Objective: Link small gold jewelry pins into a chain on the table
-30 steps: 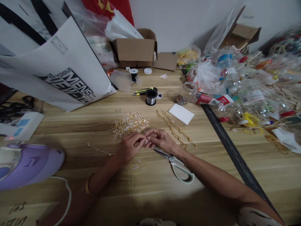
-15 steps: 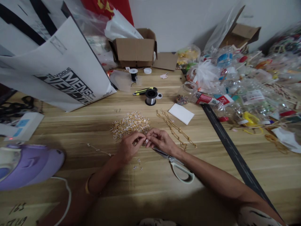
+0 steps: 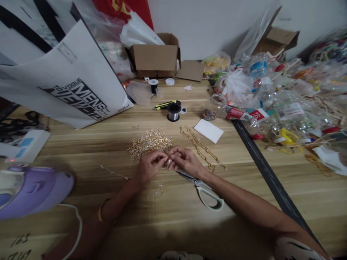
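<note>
My left hand (image 3: 148, 167) and my right hand (image 3: 184, 161) meet fingertip to fingertip just below a heap of small gold and silver beads (image 3: 150, 142) on the wooden table (image 3: 81, 151). Both hands pinch a tiny shiny piece between them, too small to name. A few loose beads (image 3: 159, 187) lie under my left wrist. White-handled scissors (image 3: 204, 188) lie beneath my right forearm. Gold chains (image 3: 202, 148) stretch out to the right of my right hand.
A wire spool (image 3: 174, 111), a yellow-black cutter (image 3: 164, 104), a bead jar (image 3: 213, 107) and a white card (image 3: 209, 130) sit behind. A large paper bag (image 3: 65, 76) and cardboard box (image 3: 155, 54) stand at the back. Plastic clutter (image 3: 292, 97) fills the right; a purple device (image 3: 29, 187) is left.
My fingers have shifted slightly on the small piece; the hands stay in the same spot. Nothing else has moved.
</note>
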{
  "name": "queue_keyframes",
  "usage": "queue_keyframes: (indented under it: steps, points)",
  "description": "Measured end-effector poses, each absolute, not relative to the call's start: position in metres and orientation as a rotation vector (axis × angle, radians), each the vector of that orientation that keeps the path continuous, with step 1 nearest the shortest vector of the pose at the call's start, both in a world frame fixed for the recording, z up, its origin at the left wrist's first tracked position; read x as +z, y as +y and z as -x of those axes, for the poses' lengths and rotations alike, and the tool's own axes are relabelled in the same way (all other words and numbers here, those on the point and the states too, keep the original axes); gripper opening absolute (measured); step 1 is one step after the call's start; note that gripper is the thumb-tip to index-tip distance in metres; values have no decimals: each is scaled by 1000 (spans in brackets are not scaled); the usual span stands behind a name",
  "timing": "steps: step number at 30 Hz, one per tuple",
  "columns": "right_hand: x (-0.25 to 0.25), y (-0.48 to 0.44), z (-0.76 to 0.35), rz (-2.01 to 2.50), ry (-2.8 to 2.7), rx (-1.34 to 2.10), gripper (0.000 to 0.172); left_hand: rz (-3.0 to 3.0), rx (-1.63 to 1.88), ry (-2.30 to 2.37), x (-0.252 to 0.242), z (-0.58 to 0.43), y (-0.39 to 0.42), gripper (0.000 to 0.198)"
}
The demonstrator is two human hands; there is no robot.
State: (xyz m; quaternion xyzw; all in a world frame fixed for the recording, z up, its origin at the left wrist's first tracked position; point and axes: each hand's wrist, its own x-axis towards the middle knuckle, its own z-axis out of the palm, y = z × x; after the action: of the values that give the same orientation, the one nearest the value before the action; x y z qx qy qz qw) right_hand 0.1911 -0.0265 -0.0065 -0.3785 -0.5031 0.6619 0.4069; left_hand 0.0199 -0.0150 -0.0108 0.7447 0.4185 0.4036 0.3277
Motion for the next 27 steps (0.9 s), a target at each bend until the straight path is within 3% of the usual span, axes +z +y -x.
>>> queue_keyframes:
  steps: [11, 27]
  points:
    - [-8, -26, -191, 934, -1258, 1725, 28, -2285, 1242, 936, -9, -20, -15, 7]
    - [-16, -28, -193, 931, -1465, 1552, 25, -2123, 1078, 1097, -11, -18, -17, 8]
